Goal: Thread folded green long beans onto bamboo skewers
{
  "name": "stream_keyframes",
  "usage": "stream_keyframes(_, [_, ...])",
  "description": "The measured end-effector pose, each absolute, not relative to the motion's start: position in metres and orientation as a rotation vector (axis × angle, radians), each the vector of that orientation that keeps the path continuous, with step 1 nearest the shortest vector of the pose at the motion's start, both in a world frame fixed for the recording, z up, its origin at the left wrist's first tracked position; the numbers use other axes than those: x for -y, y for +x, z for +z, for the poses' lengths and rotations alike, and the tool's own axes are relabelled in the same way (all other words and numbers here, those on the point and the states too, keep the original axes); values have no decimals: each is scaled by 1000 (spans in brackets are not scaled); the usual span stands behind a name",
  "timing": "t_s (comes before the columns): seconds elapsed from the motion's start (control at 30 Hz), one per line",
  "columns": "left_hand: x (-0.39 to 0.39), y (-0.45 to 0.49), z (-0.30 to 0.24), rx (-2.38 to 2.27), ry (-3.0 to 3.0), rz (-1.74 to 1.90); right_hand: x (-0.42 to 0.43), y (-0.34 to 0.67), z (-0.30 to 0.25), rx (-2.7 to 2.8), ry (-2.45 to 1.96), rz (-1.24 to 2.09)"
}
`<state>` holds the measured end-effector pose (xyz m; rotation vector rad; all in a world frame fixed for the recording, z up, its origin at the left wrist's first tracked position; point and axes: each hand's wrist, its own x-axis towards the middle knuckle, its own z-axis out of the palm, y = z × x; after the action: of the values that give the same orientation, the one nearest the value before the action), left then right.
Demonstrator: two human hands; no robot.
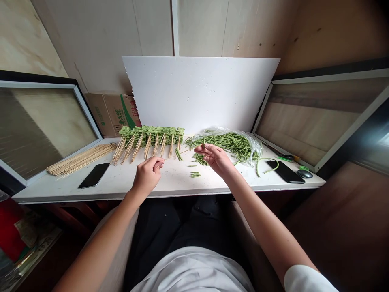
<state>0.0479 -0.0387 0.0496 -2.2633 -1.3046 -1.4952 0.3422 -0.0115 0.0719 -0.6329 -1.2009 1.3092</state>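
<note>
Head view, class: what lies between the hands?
The head view shows a skewer bearing green bean pieces between the left hand and the right hand.

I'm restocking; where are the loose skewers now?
In the head view, the loose skewers lie on the left end of the white table, beside a black phone.

1. A small, makeshift food-preparation corner; whether it belongs to a home or a shop cannot be told.
2. A narrow white counter (118, 190) carries rows of skewered green bean pieces (152, 133), loose bamboo skewers (82, 159) and long beans (232, 142) in a clear plastic bag (257, 149).
3. Behind, a white board (197, 93) stands before plain panelled walls (200, 28).
4. A cardboard carton (111, 113) bears Chinese lettering.
5. Framed panes (48, 125) flank both ends.
</note>
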Motion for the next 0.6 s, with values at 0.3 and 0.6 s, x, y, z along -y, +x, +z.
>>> stream_keyframes(0.3, [40,47,51,1335,-2248,-1447,9,345,69,1222,-672,1228])
stream_keyframes(0.6, [39,45,49,1350,-2205,-1401,10,344,71,1249,-710,1183])
